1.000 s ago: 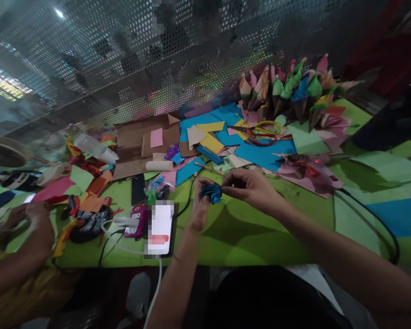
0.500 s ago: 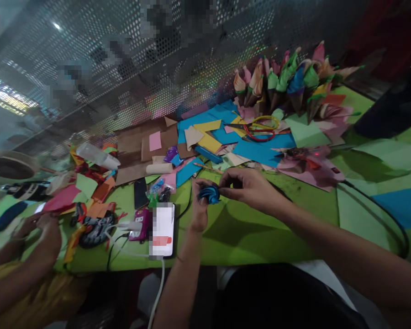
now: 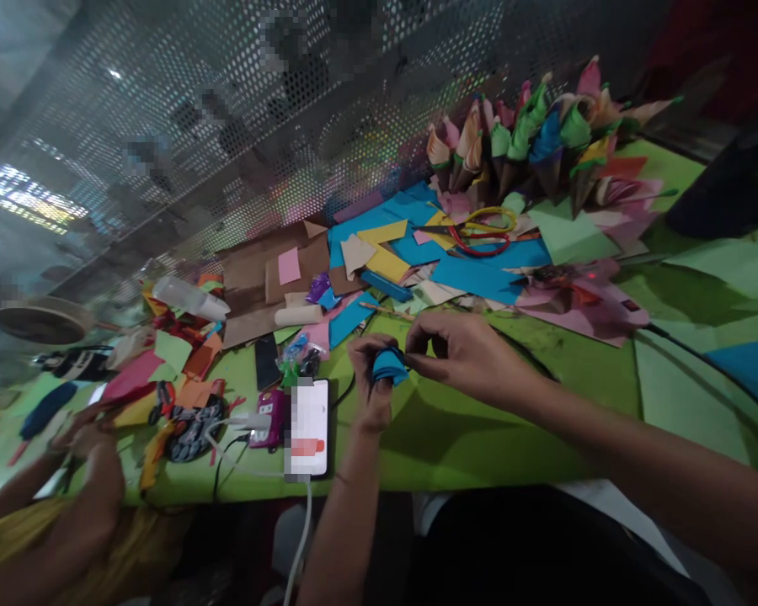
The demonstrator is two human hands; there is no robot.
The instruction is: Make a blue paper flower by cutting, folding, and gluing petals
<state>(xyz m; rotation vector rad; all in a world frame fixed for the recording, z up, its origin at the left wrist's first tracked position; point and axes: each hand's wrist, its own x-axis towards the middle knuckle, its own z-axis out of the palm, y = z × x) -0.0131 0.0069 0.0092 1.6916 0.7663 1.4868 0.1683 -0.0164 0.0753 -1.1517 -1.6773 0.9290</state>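
Note:
A small rolled blue paper piece (image 3: pixel 389 367) with layered folds sits in my left hand (image 3: pixel 372 404), whose fingers are curled around it above the green table. My right hand (image 3: pixel 458 349) comes in from the right, thumb and fingertips pinched together at the paper's right edge. Part of the roll is hidden by my left fingers. Just beyond my hands lies a thin wooden stick (image 3: pixel 385 311). To the left is a lit phone (image 3: pixel 312 421) with a white cable.
Paper cones with coloured swirls (image 3: pixel 524 147) stand at the back right. Scissors (image 3: pixel 480 236) lie on paper scraps. A glue gun (image 3: pixel 597 290) with a black cable rests on the right. Another person's hands (image 3: pixel 92 433) work at the left, near a tape roll (image 3: pixel 195 429).
The blue paper roll has turned in my left hand and shows a broader, smoother side. My right fingers stay pinched at its edge. The view has shifted slightly.

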